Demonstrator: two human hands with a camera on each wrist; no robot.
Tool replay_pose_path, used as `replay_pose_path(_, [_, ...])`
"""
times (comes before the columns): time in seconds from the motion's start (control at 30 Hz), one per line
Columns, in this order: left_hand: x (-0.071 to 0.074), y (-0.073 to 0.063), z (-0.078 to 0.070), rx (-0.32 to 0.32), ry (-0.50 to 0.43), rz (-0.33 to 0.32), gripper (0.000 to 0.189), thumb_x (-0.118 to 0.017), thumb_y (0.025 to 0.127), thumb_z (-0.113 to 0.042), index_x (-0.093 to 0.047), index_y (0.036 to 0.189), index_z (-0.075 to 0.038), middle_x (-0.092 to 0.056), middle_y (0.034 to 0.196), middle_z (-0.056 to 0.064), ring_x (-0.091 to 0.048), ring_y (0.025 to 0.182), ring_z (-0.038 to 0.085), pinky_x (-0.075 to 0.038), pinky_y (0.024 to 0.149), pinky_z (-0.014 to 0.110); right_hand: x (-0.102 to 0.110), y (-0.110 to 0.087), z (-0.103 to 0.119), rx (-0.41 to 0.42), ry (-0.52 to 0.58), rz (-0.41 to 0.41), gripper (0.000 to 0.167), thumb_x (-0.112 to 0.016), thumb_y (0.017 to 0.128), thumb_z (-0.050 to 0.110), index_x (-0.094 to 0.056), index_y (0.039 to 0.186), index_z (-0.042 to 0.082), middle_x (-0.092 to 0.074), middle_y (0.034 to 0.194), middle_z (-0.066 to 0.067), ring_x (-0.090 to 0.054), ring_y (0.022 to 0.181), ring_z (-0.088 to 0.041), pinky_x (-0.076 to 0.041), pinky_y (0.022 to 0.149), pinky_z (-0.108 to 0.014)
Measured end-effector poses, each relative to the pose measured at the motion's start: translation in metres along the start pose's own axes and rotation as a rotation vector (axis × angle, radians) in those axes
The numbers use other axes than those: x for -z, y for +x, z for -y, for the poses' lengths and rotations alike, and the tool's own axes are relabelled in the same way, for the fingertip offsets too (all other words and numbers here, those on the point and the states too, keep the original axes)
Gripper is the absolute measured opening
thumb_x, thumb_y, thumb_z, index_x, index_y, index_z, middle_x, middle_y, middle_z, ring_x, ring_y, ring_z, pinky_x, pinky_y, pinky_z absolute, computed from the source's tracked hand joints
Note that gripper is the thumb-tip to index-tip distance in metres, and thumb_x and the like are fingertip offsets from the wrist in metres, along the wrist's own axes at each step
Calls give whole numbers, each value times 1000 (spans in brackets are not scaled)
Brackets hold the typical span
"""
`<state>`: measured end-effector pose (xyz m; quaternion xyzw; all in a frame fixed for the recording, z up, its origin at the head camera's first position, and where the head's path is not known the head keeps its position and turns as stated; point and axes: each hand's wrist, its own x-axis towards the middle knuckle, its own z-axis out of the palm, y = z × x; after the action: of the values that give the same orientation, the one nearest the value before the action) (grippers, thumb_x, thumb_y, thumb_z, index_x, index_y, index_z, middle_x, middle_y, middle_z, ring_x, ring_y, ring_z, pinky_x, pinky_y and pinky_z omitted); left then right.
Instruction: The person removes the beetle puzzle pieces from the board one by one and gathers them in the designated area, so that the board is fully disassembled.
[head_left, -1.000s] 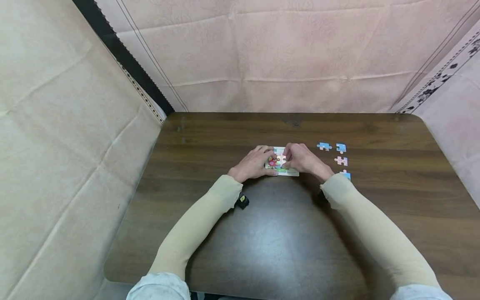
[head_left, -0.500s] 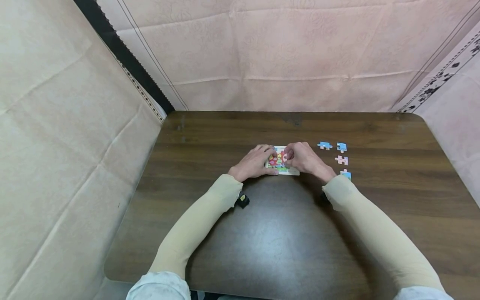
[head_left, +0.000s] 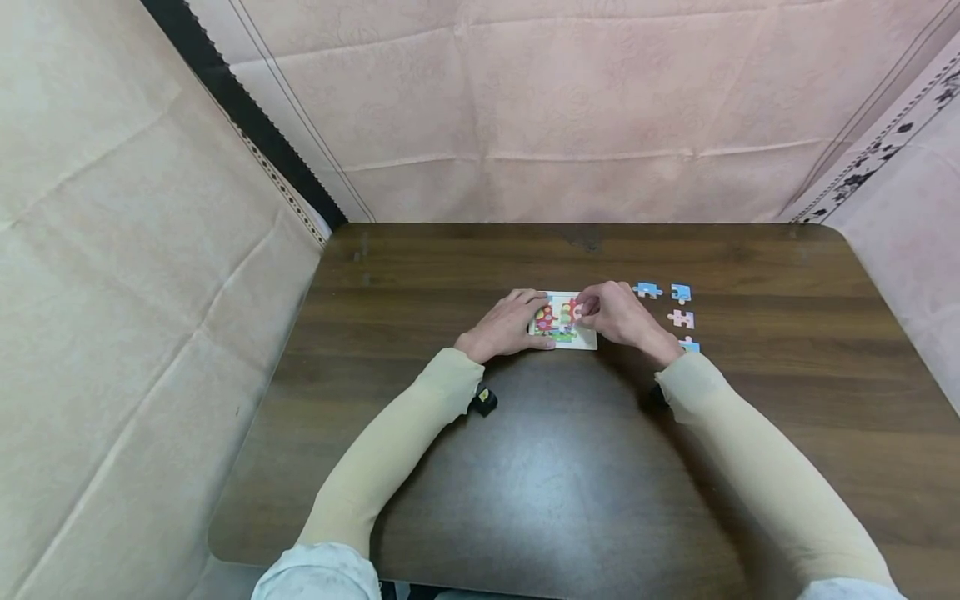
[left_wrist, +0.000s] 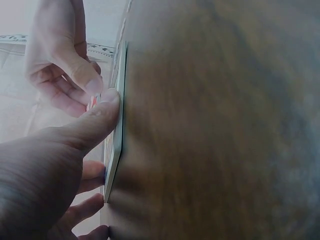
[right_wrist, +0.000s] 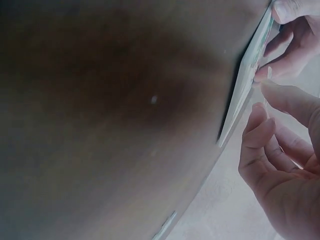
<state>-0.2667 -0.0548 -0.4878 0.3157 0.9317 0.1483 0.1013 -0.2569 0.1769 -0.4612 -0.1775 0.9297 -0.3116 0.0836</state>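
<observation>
A jigsaw board (head_left: 583, 340) with a pale border and colourful pieces in it lies flat on the table. My left hand (head_left: 510, 326) holds its left end, the thumb at the near edge and the fingers toward the far side; the left wrist view shows that thumb (left_wrist: 100, 117) on the board's edge. Over the board's right part, my right hand (head_left: 621, 315) pinches a small jigsaw piece (left_wrist: 93, 103) between thumb and fingers. In the right wrist view this piece (right_wrist: 270, 73) appears edge-on, just off the board, its picture mostly hidden.
Several loose jigsaw pieces lie right of the board: a blue one (head_left: 648, 290), another blue one (head_left: 681, 292), a pink one (head_left: 681, 319), and a blue-and-pink one (head_left: 690, 344) partly behind the right wrist. The brown table (head_left: 480, 258) meets pale cloth (head_left: 570, 108) at the back.
My right hand has moved a little to the right with the pinched jigsaw piece, uncovering more of the board's middle and right part. The left hand keeps its place on the board.
</observation>
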Motion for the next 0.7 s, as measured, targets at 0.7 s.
replay_pose_path(0.7, [-1, 0, -1, 5, 4, 5, 86, -67, 89, -60, -41, 154, -10, -37, 157, 4, -31, 143, 24, -26, 117, 42, 17, -20, -24, -40, -16, -70, 25, -78, 86, 6, -73, 109, -3, -68, 88, -10, -59, 79, -23, -47, 73, -37])
